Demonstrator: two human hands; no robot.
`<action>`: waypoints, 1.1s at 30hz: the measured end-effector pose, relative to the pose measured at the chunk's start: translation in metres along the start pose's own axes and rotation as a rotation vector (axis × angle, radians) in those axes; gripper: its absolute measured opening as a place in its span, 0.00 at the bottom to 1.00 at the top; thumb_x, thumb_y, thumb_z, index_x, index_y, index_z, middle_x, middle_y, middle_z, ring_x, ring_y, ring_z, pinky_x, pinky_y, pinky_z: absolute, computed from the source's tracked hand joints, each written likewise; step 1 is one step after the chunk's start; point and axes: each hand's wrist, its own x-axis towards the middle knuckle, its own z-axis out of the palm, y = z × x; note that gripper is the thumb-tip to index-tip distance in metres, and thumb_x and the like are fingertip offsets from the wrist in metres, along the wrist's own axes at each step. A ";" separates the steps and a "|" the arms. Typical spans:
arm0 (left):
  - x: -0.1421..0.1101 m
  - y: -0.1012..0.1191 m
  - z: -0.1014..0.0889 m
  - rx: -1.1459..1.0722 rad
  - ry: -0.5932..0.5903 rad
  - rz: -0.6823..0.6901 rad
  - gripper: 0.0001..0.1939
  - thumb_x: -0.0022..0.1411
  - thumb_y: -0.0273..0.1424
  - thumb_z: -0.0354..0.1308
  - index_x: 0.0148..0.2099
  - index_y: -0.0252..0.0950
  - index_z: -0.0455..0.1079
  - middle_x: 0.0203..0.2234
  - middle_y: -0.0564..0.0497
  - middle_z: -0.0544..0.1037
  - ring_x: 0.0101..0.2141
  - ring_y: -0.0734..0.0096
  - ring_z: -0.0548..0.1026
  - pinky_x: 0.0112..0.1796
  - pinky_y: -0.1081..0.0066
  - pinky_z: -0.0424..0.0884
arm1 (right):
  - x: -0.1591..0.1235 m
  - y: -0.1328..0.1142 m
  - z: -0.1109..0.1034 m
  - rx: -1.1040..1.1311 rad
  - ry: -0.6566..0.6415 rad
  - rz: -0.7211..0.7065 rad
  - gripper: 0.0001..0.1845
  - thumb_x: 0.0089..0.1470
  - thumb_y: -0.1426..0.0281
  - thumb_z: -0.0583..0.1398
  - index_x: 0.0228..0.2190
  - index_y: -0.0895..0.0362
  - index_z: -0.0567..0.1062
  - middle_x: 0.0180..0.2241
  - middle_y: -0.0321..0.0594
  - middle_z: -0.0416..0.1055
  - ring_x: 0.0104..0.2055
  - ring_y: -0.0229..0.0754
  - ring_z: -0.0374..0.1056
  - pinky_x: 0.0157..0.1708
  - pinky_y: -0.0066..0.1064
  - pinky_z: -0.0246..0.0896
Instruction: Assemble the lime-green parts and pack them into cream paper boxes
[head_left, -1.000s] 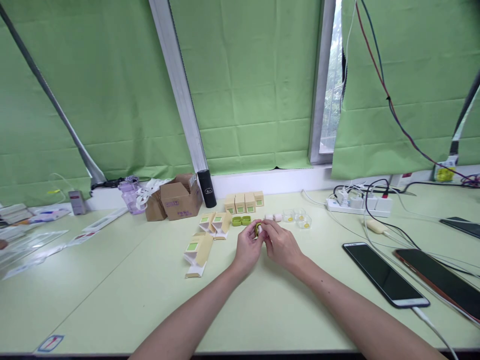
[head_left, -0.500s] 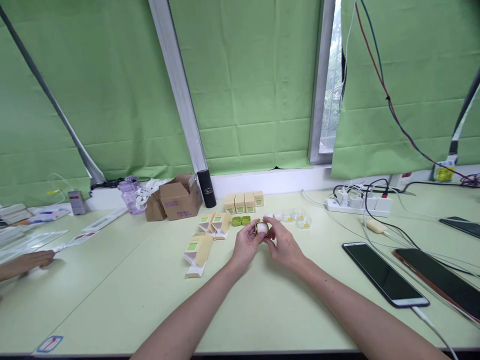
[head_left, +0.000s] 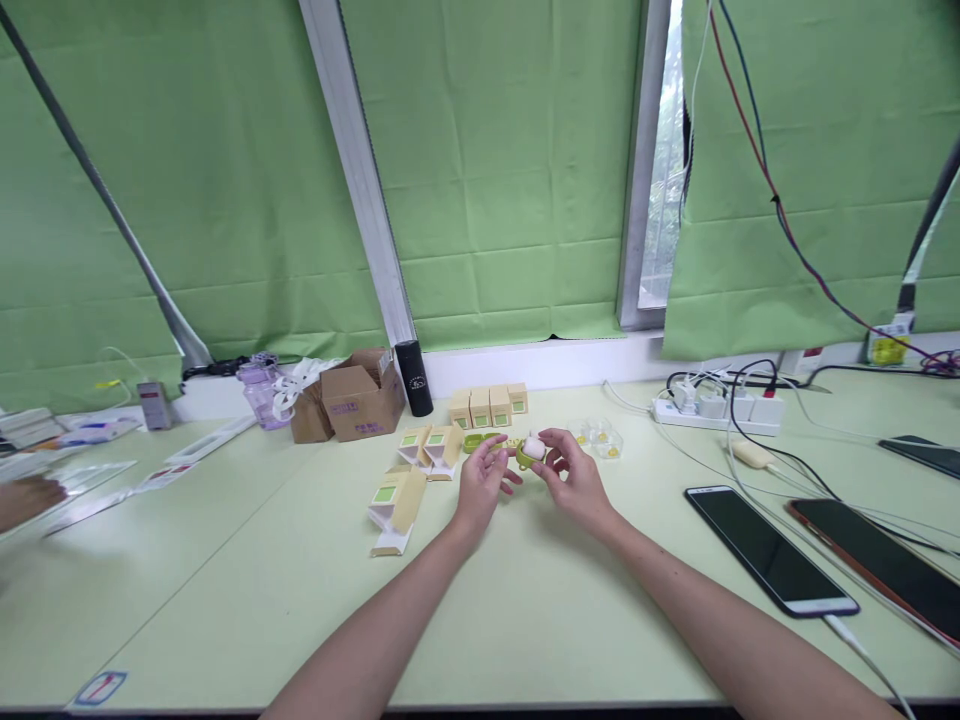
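My right hand (head_left: 579,478) pinches a small olive-green case (head_left: 525,460) above the table. A rounded pinkish-white piece (head_left: 534,446) sits in the case and stands up past its rim; its exact kind is unclear. Just left of the case is my left hand (head_left: 478,486), its fingers spread and holding nothing I can see. Beyond that hand lies another green case (head_left: 477,441), partly hidden. Clear round plastic pieces with yellow spots (head_left: 609,444) lie past my right hand.
Small beige boxes stand in a row (head_left: 489,407); several opened ones (head_left: 397,505) lie left. Farther back are a cardboard box (head_left: 364,405) and black bottle (head_left: 413,378). Right are phones (head_left: 769,548), cables and a power strip (head_left: 716,410). Another person's hand (head_left: 30,500) is far left.
My left hand has come off the green case and opened, moving slightly left. The case now rests in my right hand, tilted, with the white piece standing higher. The other person's hand moved left.
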 end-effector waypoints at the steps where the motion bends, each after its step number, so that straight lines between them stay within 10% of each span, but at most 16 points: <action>1: 0.001 0.000 -0.001 0.020 0.020 0.010 0.28 0.62 0.47 0.65 0.57 0.34 0.70 0.45 0.40 0.82 0.26 0.72 0.80 0.25 0.74 0.72 | 0.001 0.000 0.000 0.033 0.006 0.022 0.19 0.60 0.61 0.62 0.51 0.54 0.69 0.45 0.47 0.78 0.31 0.40 0.71 0.31 0.34 0.70; 10: 0.001 -0.001 -0.005 0.207 0.075 0.193 0.09 0.67 0.37 0.58 0.37 0.36 0.72 0.37 0.47 0.81 0.30 0.70 0.78 0.35 0.70 0.72 | 0.005 0.000 0.002 0.336 0.049 0.228 0.26 0.55 0.48 0.65 0.45 0.56 0.74 0.34 0.41 0.76 0.28 0.39 0.67 0.24 0.28 0.61; 19: -0.005 0.000 -0.009 0.715 -0.039 0.562 0.24 0.64 0.25 0.60 0.61 0.42 0.67 0.56 0.42 0.70 0.61 0.53 0.65 0.61 0.51 0.64 | 0.008 -0.003 0.003 0.445 0.052 0.406 0.33 0.47 0.41 0.67 0.37 0.59 0.78 0.16 0.30 0.65 0.17 0.35 0.57 0.18 0.28 0.51; 33: -0.004 -0.002 -0.009 0.920 -0.100 0.710 0.20 0.67 0.26 0.61 0.59 0.44 0.68 0.58 0.46 0.72 0.61 0.53 0.60 0.61 0.49 0.64 | 0.006 -0.007 0.001 0.314 -0.040 0.432 0.35 0.52 0.35 0.58 0.31 0.56 0.77 0.20 0.35 0.69 0.20 0.38 0.62 0.21 0.30 0.54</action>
